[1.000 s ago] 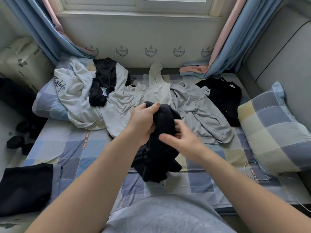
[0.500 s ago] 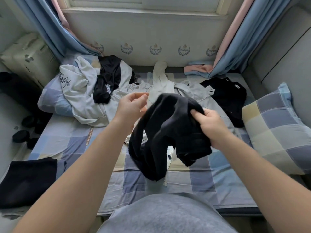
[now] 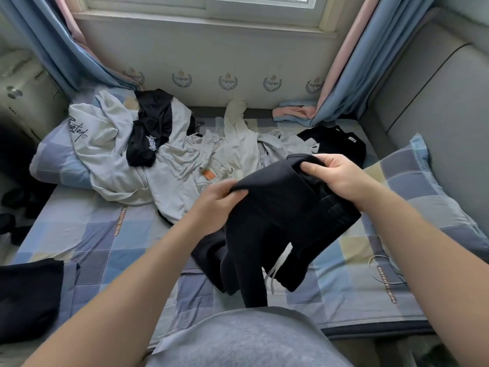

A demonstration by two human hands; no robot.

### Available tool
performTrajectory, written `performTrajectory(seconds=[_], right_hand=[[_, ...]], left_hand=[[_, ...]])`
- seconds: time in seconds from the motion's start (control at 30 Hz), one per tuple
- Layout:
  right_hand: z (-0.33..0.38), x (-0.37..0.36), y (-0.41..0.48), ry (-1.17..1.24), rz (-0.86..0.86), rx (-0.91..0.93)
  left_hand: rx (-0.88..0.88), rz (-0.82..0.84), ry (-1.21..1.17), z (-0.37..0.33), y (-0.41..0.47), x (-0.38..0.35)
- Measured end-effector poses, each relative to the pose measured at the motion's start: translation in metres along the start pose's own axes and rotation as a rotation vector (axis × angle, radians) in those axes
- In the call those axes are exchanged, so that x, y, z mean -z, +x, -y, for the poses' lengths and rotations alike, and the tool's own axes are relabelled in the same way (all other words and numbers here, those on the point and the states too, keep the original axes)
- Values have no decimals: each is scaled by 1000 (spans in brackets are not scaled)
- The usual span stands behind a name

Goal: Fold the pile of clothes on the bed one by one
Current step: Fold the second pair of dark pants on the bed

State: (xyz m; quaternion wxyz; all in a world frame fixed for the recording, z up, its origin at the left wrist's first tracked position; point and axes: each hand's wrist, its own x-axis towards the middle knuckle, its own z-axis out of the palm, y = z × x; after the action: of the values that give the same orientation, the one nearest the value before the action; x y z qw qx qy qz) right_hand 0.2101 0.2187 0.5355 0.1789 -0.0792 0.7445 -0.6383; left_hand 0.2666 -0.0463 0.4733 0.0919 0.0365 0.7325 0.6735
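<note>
Rides on the person's head at the near edge of the bed (image 3: 87, 242), facing forward and down along the checked sheet to the far edge below the window (image 3: 211, 6). Wide-angle, taking in the checked pillow (image 3: 423, 186) at the right edge and a second pillow (image 3: 53, 165) at the far left corner. Close enough to put the left hand (image 3: 211, 202), the right hand (image 3: 341, 178) and the black garment (image 3: 275, 207) gripped by both mid-frame, with the grey-clad torso (image 3: 246, 340) at the bottom.

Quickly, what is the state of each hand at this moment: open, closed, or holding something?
Left hand: closed, gripping the top edge of the black garment.
Right hand: closed, gripping the same black garment at its other upper corner.
</note>
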Motion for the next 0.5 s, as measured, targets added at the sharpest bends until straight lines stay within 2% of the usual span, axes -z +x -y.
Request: performTrajectory(seconds=[0.17,0.23,0.33,0.5], right_hand=[[-13,1,-3,-367,-193,-53],[-13,-19,-12,-338,-56,-14],[-24,-58,-18,-185,164,-76],[-32,-85,-7,-215,66,-121]], left_hand=[[-29,-156,-33,-30,6,0],[-38,-189,-76,-44,6,-5],[-50,-139,-110,-63,7,-8],[0,-29,-257,-80,7,10]])
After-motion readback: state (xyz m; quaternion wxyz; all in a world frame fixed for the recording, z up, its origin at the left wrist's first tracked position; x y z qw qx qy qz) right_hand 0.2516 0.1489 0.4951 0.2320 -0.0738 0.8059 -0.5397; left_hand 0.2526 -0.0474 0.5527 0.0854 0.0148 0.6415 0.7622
